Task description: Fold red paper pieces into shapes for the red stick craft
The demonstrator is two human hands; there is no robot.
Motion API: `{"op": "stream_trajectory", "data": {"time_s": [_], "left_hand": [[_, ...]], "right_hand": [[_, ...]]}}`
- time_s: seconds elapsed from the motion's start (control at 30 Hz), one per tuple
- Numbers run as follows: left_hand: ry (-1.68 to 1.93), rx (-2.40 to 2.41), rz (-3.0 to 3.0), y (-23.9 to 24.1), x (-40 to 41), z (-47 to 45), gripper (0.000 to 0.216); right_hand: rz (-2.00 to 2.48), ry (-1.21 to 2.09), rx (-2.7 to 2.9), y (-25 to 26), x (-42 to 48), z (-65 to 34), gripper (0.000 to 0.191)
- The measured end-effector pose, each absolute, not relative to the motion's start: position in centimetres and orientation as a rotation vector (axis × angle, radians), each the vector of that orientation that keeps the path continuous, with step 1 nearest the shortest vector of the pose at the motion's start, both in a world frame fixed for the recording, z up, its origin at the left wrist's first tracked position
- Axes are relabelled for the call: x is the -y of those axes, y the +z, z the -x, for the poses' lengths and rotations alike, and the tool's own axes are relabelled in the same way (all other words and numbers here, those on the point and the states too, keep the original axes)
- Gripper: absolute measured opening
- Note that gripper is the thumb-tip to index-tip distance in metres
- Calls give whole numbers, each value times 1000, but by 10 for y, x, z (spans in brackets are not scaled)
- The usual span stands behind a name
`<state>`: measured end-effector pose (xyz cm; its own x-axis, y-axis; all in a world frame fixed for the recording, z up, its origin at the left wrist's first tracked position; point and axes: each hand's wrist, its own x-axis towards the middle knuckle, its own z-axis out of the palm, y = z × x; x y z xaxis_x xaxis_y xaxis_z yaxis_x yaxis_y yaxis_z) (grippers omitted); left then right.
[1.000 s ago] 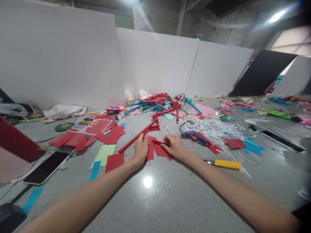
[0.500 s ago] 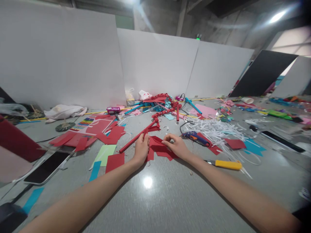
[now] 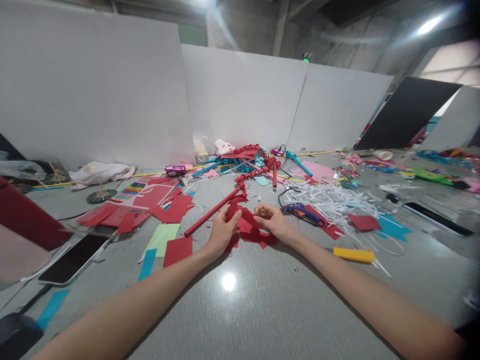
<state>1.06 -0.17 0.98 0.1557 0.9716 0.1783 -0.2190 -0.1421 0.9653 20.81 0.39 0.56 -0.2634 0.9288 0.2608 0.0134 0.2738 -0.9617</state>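
Both my hands meet at the middle of the grey table (image 3: 240, 310) over a crumpled piece of red paper (image 3: 250, 231). My left hand (image 3: 222, 231) curls its fingers round the paper's left side and lifts it off the table. My right hand (image 3: 273, 221) pinches the paper's upper right part with fingertips pressed together. A long red paper tube (image 3: 212, 212) runs diagonally just behind my left hand, with a folded red paper chain at its far end.
A yellow-handled utility knife (image 3: 354, 255) and a blue glue gun (image 3: 300, 211) lie to the right. Red paper sheets (image 3: 150, 205), a green sheet (image 3: 162, 238), a tablet (image 3: 71, 259) and a phone (image 3: 435, 218) flank the hands. White paper shreds (image 3: 330, 200) and white partition boards stand behind.
The red paper lay flat under my hands; now both hands have gathered it and raised it off the table. My right hand moved up and left, toward my left.
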Motion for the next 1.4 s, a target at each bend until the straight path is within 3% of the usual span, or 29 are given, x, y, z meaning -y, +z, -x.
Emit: {"op": "stream_trajectory", "data": {"time_s": [0.9, 1.2, 1.4], "left_hand": [[1291, -911, -1282, 12, 4, -10, 27], [1276, -883, -1252, 14, 5, -9, 31], [1234, -795, -1204, 12, 4, -8, 38]], "right_hand": [[917, 1147, 1677, 10, 15, -196, 33], [934, 769, 1694, 9, 9, -200, 28], [1032, 704, 1458, 2, -1, -206, 30]]}}
